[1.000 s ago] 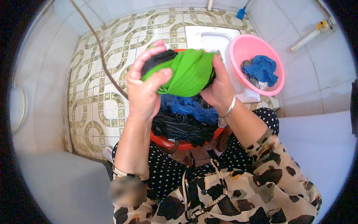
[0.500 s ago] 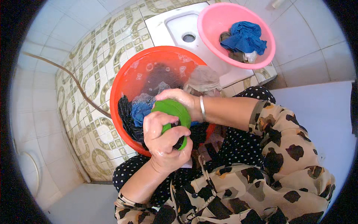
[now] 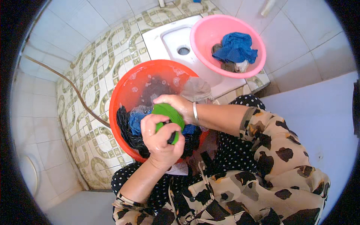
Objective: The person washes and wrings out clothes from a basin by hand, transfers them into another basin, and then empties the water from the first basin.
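the green cloth (image 3: 169, 113) is bunched between both hands, over the red basin (image 3: 125, 80): the left hand (image 3: 160, 143) curls its fingers tightly round the near side, and the right hand (image 3: 179, 106) clasps the far side. compared with a second ago, it sits lower and more compact, which suggests pressing rather than opening out. just left of the hands lie a blue cloth (image 3: 135, 123) and a black cloth (image 3: 129, 135); beyond the right hand is a pale cloth (image 3: 197, 88), then a pink basin (image 3: 208, 30) holding a blue garment (image 3: 236, 48). no brand, label or writing is readable.
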